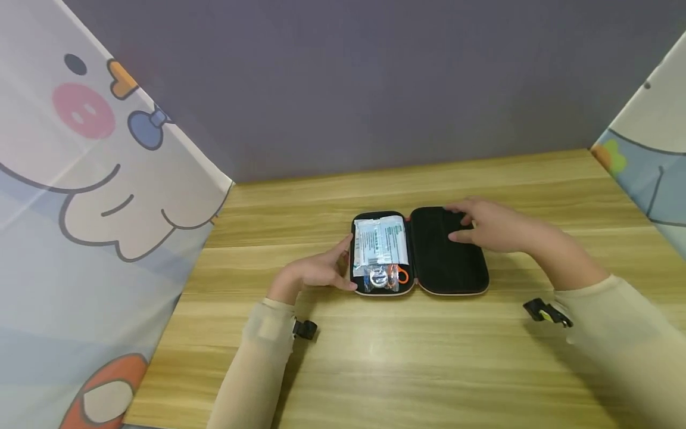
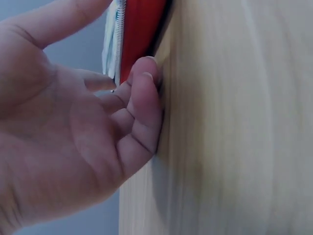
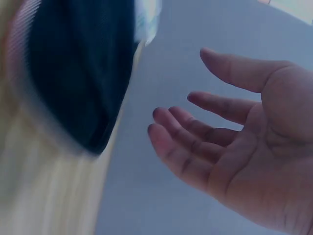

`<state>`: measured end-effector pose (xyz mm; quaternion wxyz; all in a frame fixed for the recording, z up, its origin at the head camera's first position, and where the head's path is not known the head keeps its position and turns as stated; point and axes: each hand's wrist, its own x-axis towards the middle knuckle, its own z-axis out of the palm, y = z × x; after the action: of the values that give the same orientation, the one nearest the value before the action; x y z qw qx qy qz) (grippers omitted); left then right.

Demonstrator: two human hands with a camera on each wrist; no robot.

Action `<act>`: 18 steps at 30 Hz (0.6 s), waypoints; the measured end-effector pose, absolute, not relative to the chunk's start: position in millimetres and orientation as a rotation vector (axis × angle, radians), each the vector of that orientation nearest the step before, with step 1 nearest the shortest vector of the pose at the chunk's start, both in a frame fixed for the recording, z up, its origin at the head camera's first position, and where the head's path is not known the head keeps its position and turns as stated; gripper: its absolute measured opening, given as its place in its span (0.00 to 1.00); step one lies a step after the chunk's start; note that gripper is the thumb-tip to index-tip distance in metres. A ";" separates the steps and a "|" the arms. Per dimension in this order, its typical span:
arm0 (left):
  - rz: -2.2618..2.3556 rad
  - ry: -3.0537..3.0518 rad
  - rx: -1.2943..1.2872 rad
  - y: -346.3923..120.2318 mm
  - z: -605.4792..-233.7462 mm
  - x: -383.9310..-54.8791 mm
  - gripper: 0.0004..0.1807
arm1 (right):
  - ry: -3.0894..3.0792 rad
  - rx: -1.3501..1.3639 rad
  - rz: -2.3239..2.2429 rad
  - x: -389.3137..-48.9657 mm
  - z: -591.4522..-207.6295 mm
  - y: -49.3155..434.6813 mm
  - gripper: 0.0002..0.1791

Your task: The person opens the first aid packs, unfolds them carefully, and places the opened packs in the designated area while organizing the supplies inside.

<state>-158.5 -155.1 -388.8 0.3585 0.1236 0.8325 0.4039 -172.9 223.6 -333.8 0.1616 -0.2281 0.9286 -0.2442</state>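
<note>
A small zip case (image 1: 450, 262) lies unfolded on the table, black inside; the left wrist view shows its red outer wall (image 2: 139, 36) and zip. In its left half are a white packet (image 1: 380, 241) with green print, a round white item (image 1: 378, 277) in clear wrap and an orange loop handle (image 1: 402, 274). My left hand (image 1: 321, 269) rests at the case's left edge, thumb and forefinger spread along it, other fingers bent near the tabletop. Above the bare right half hovers my right hand (image 1: 495, 226), fingers apart and loosely bent, holding nothing; the right wrist view shows a gap.
The wood-grain table (image 1: 386, 363) extends around the case. A grey panel (image 1: 375, 89) rises behind it. Cartoon-printed cloth (image 1: 69, 256) hangs at the left, with more at the right. Black straps with clips (image 1: 305, 329) sit on the wrists.
</note>
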 end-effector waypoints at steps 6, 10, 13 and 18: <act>0.986 2.177 0.329 -152.9 -390.0 -154.9 0.79 | 2.619 -0.738 -0.672 -193.2 -330.1 164.4 0.34; 0.987 2.193 0.320 -152.1 -390.0 -155.0 0.79 | 2.602 -0.734 -0.650 -207.8 -343.0 146.8 0.41; 0.977 2.208 0.317 -151.1 -391.0 -155.2 0.79 | 2.591 -0.710 -0.646 -216.7 -353.5 143.3 0.46; 0.984 2.220 0.308 -149.3 -391.8 -154.2 0.78 | 2.545 -0.680 -0.703 -226.3 -366.4 141.1 0.48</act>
<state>-154.2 -149.3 -391.8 0.3398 0.1183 0.8530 0.3780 -226.3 141.1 -366.4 0.2061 -0.2442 0.9134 -0.2524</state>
